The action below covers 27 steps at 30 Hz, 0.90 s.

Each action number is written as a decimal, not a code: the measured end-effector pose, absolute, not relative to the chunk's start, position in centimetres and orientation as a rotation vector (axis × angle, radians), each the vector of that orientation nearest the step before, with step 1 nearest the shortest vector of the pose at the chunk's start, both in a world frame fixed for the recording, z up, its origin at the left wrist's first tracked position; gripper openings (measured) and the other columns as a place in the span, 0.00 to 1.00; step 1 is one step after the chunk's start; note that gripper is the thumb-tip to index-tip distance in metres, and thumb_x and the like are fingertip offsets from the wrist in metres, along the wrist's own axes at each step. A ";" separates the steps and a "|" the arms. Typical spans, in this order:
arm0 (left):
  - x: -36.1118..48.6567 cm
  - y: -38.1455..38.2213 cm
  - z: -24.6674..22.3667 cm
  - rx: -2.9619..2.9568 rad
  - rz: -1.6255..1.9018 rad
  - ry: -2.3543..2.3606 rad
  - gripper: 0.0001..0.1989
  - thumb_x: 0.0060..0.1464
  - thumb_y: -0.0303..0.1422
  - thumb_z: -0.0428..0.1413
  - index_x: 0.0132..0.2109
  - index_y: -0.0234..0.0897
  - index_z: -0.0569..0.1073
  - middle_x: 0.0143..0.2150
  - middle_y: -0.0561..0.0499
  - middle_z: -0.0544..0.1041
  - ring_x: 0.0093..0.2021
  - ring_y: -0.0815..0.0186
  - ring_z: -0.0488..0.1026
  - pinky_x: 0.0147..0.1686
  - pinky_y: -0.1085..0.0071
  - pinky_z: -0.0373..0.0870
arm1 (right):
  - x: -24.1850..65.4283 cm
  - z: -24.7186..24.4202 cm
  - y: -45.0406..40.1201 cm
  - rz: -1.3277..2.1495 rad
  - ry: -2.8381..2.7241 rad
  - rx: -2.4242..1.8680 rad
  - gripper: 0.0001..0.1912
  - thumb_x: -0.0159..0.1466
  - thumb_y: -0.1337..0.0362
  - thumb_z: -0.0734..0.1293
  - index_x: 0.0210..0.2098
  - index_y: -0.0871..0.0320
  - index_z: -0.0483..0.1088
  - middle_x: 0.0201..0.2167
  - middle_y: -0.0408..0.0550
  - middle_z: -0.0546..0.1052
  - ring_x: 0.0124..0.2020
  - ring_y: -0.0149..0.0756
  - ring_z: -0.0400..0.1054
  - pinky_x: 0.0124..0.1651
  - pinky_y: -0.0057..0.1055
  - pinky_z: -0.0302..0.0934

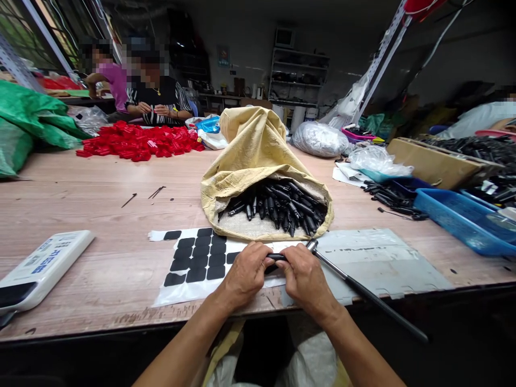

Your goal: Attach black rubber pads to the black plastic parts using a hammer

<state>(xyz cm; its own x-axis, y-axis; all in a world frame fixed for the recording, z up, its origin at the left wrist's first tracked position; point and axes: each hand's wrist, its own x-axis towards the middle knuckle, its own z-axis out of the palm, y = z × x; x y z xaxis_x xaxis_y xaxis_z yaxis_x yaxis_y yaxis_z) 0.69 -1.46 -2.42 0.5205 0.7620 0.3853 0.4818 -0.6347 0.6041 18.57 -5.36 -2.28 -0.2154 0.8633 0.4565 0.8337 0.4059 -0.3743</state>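
Between my two hands lies a short black cylindrical piece [276, 257], pen-like in shape. My left hand [249, 269] pinches its left end, and the fingers of my right hand [304, 274] close on the other end. Both hands are over the near part of the table, above a white sheet with black rounded-square stickers [197, 258]. Right beside my right hand rests a hammer [363, 290] with a metal head and a dark grip that juts past the table edge. Just beyond my hands, a yellow woven sack [258, 156] gapes toward me, full of similar black pieces [282, 204].
A white electronic device [44, 269] sits at the left. Red plastic parts [141, 141] are heaped at the back left, near a co-worker in a striped top [161, 99]. Blue baskets [463, 215] and more black parts stand at the right. A grey sheet [374, 263] covers the front right.
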 end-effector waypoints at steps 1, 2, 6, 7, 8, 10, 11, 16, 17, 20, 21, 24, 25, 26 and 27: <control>0.7 -1.5 -2.4 2.335 0.896 1.024 0.08 0.62 0.25 0.49 0.41 0.36 0.73 0.36 0.47 0.73 0.40 0.60 0.69 0.40 0.66 0.65 | 18.6 -2.4 -5.3 0.082 -2.051 -1.429 0.11 0.70 0.67 0.58 0.30 0.57 0.63 0.31 0.49 0.70 0.37 0.40 0.60 0.41 0.36 0.53; 0.7 -1.5 -2.4 2.329 0.897 1.030 0.08 0.62 0.25 0.49 0.41 0.36 0.73 0.36 0.47 0.73 0.40 0.60 0.70 0.40 0.66 0.65 | 18.6 -2.3 -5.2 0.100 -2.047 -1.420 0.11 0.69 0.67 0.58 0.30 0.57 0.63 0.30 0.49 0.70 0.37 0.40 0.60 0.41 0.36 0.53; 0.7 -1.6 -2.1 2.256 0.866 1.066 0.09 0.63 0.29 0.49 0.39 0.37 0.74 0.36 0.48 0.75 0.39 0.60 0.70 0.40 0.66 0.65 | 19.0 -1.6 -5.1 0.212 -2.053 -1.362 0.09 0.69 0.67 0.59 0.32 0.57 0.65 0.31 0.48 0.71 0.37 0.39 0.60 0.41 0.36 0.55; 0.7 -1.6 -2.0 2.222 0.849 1.075 0.10 0.64 0.31 0.49 0.40 0.37 0.75 0.37 0.48 0.75 0.40 0.60 0.71 0.41 0.66 0.65 | 19.1 -1.3 -5.0 0.247 -2.056 -1.341 0.07 0.69 0.67 0.60 0.33 0.57 0.66 0.32 0.48 0.71 0.37 0.39 0.61 0.41 0.35 0.55; 0.6 -1.6 -1.8 2.189 0.831 1.079 0.11 0.65 0.32 0.48 0.40 0.37 0.75 0.37 0.48 0.76 0.40 0.60 0.71 0.41 0.66 0.65 | 19.3 -1.1 -5.0 0.278 -2.058 -1.323 0.06 0.69 0.67 0.61 0.35 0.57 0.67 0.33 0.48 0.72 0.38 0.39 0.61 0.42 0.35 0.55; 0.6 -1.7 -1.5 2.140 0.799 1.080 0.13 0.66 0.35 0.48 0.42 0.38 0.77 0.39 0.49 0.77 0.41 0.60 0.72 0.43 0.65 0.66 | 19.6 -0.7 -5.1 0.317 -2.055 -1.301 0.02 0.67 0.67 0.64 0.38 0.56 0.69 0.33 0.46 0.72 0.38 0.39 0.62 0.42 0.35 0.56; 0.6 -1.7 -1.4 2.128 0.788 1.079 0.14 0.66 0.35 0.47 0.42 0.38 0.77 0.39 0.49 0.78 0.42 0.60 0.72 0.44 0.65 0.66 | 19.7 -0.6 -5.1 0.322 -2.052 -1.297 0.01 0.66 0.67 0.65 0.39 0.56 0.69 0.33 0.46 0.72 0.38 0.38 0.62 0.42 0.35 0.56; 0.6 -1.7 -1.1 2.142 0.765 1.069 0.17 0.69 0.37 0.45 0.42 0.39 0.77 0.39 0.49 0.78 0.41 0.61 0.71 0.44 0.65 0.64 | 19.7 -0.5 -5.2 0.303 -2.033 -1.289 0.05 0.63 0.68 0.68 0.40 0.56 0.70 0.30 0.44 0.71 0.37 0.38 0.62 0.43 0.35 0.56; 0.6 -1.7 -1.1 2.147 0.761 1.068 0.17 0.69 0.37 0.44 0.42 0.39 0.77 0.38 0.50 0.78 0.41 0.61 0.71 0.43 0.65 0.64 | 19.7 -0.5 -5.2 0.302 -2.027 -1.290 0.06 0.63 0.68 0.68 0.40 0.56 0.70 0.31 0.44 0.71 0.37 0.38 0.62 0.43 0.35 0.56; 0.6 -1.9 -0.9 2.144 0.752 1.077 0.14 0.67 0.37 0.47 0.40 0.39 0.75 0.38 0.50 0.77 0.41 0.61 0.70 0.43 0.65 0.64 | 20.2 -0.5 -5.2 0.309 -2.000 -1.299 0.07 0.62 0.68 0.69 0.40 0.56 0.70 0.31 0.43 0.72 0.38 0.37 0.63 0.43 0.34 0.56; 0.5 -1.9 -0.8 2.136 0.755 1.078 0.12 0.66 0.37 0.48 0.40 0.39 0.75 0.38 0.50 0.77 0.41 0.60 0.70 0.43 0.65 0.65 | 20.4 -0.5 -5.2 0.315 -1.986 -1.306 0.07 0.61 0.68 0.69 0.40 0.56 0.71 0.31 0.43 0.72 0.38 0.37 0.64 0.42 0.34 0.57; 0.5 -2.1 -0.5 2.096 0.779 1.065 0.09 0.64 0.35 0.51 0.42 0.39 0.75 0.41 0.49 0.76 0.44 0.60 0.70 0.46 0.65 0.66 | 21.1 -0.3 -5.4 0.359 -1.927 -1.342 0.09 0.60 0.68 0.70 0.41 0.56 0.71 0.32 0.43 0.72 0.37 0.35 0.65 0.40 0.32 0.59; 0.5 -2.1 -0.5 2.080 0.789 1.057 0.08 0.63 0.35 0.52 0.43 0.40 0.76 0.42 0.49 0.76 0.45 0.59 0.70 0.47 0.65 0.66 | 21.2 -0.2 -5.6 0.387 -1.907 -1.356 0.10 0.60 0.68 0.70 0.42 0.56 0.71 0.33 0.43 0.72 0.35 0.35 0.65 0.39 0.31 0.59; 0.5 -2.1 -0.4 2.065 0.798 1.047 0.08 0.62 0.34 0.52 0.43 0.40 0.76 0.43 0.49 0.76 0.45 0.59 0.70 0.48 0.64 0.66 | 21.2 0.0 -5.8 0.422 -1.889 -1.367 0.11 0.60 0.68 0.70 0.43 0.56 0.71 0.33 0.43 0.72 0.34 0.33 0.65 0.38 0.31 0.60; 0.5 -2.1 -0.4 2.052 0.807 1.037 0.08 0.61 0.33 0.53 0.44 0.40 0.75 0.43 0.49 0.77 0.46 0.59 0.70 0.48 0.64 0.66 | 21.2 0.1 -5.9 0.465 -1.873 -1.378 0.12 0.60 0.67 0.70 0.44 0.56 0.71 0.33 0.43 0.73 0.32 0.32 0.65 0.36 0.30 0.60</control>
